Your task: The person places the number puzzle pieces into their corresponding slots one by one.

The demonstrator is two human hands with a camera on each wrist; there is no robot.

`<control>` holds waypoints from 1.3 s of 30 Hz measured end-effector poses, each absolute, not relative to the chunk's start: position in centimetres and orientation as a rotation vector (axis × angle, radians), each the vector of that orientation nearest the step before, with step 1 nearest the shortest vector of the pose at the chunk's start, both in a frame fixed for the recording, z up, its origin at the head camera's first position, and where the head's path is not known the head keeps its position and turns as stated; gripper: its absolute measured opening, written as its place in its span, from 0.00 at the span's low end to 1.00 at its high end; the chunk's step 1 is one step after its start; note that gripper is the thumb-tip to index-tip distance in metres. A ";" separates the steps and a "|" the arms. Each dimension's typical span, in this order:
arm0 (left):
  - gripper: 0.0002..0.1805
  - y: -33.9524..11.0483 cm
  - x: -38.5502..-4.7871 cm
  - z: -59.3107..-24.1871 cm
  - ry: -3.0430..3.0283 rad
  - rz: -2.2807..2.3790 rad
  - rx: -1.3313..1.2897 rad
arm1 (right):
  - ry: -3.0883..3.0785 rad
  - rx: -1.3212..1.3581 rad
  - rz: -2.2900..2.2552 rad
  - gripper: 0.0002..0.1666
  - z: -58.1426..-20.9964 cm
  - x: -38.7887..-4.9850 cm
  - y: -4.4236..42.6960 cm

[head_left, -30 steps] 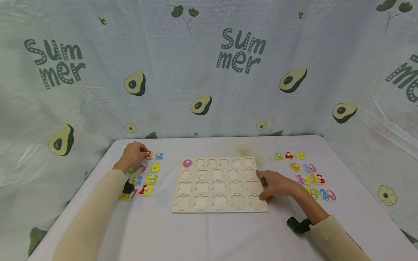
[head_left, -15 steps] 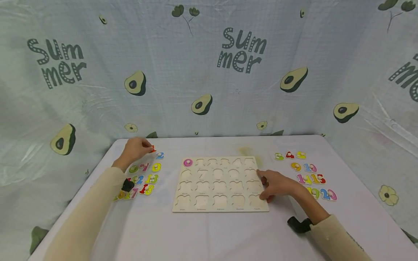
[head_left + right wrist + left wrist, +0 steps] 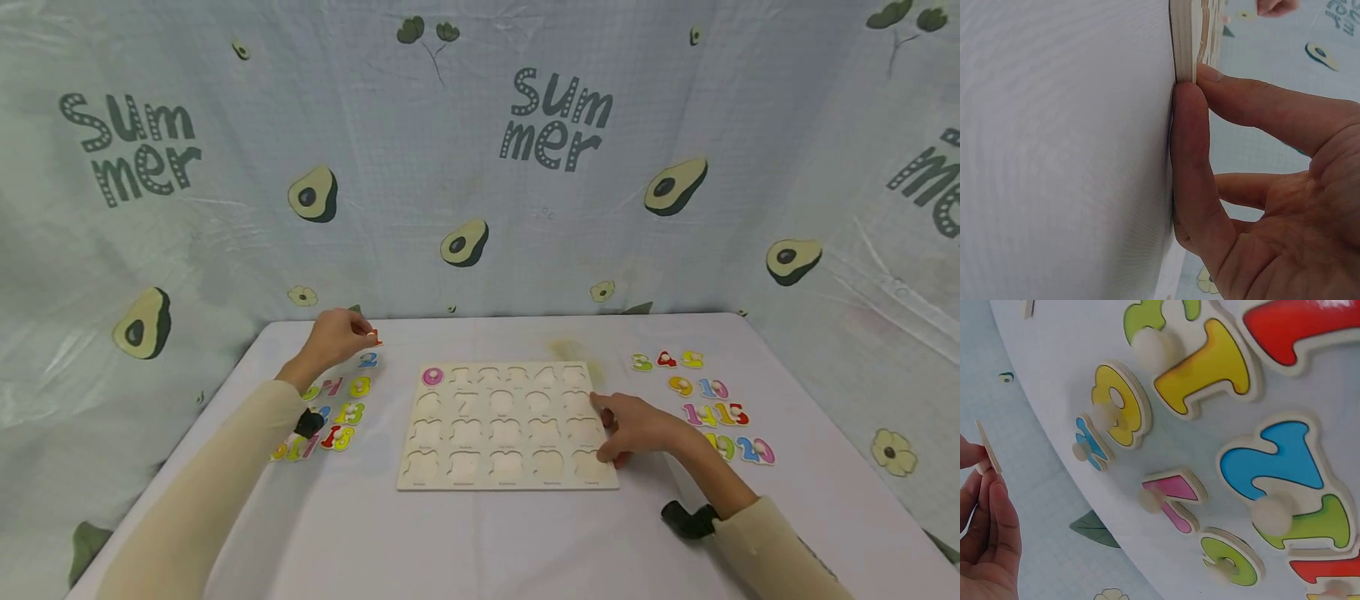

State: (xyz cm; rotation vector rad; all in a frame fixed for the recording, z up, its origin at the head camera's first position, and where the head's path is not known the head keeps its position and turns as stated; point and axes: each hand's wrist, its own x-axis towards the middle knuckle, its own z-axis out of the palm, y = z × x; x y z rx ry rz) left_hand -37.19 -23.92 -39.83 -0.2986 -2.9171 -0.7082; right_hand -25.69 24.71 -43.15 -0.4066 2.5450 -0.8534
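Observation:
Between thumb and fingers of my left hand [image 3: 337, 335] is a red-orange number 1 puzzle piece [image 3: 377, 337], raised above the table's far left part. The left wrist view shows this thin wooden piece [image 3: 989, 447] edge-on, pinched by the fingertips. Below the hand lies a blue number 2 piece [image 3: 368, 360]. My right hand [image 3: 637, 423] holds the right edge of a pale wooden puzzle board [image 3: 483, 406]. In the right wrist view, fingertips meet the board's side [image 3: 1184, 44] and face. A pink 0 piece [image 3: 432, 377] sits in the board's top left recess.
Knobbed number pieces lie in rows left of the board, among them a yellow 8 [image 3: 361, 386] and a green-yellow 13 [image 3: 349, 414]; the left forearm covers some. More rows lie right, including a red 4 [image 3: 666, 359] and a 20 [image 3: 755, 451]. A printed curtain [image 3: 375, 275] hangs behind the table.
My left hand has lifted the number 1 piece from its place beside the blue 2 and carried it up and to the right. The right hand and the board have stayed put.

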 end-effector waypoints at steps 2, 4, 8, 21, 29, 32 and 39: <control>0.12 -23.3 -37.2 -39.7 -2.908 -0.707 -0.325 | 2.544 -0.408 -0.860 0.59 -43.1 -25.6 24.7; 0.12 -22.7 -37.2 -39.6 -2.905 -0.719 -0.351 | 2.546 -0.409 -0.859 0.59 -43.0 -25.6 24.7; 0.10 -21.5 -37.2 -39.3 -2.904 -0.727 -0.399 | 2.557 -0.409 -0.843 0.58 -43.0 -25.6 24.6; 0.07 -17.7 -36.8 -39.0 -2.861 -0.786 -0.562 | 2.557 -0.394 -0.850 0.59 -43.4 -25.8 24.8; 0.07 -16.0 -36.7 -40.2 -2.855 -0.800 -0.631 | 2.552 -0.389 -0.850 0.58 -43.4 -25.7 24.6; 0.06 -15.5 -36.8 -40.6 -2.859 -0.808 -0.660 | 2.552 -0.392 -0.852 0.58 -43.3 -25.7 24.6; 0.06 -14.3 -36.7 -40.9 -2.868 -0.778 -0.721 | 2.535 -0.364 -0.873 0.58 -43.4 -25.8 24.6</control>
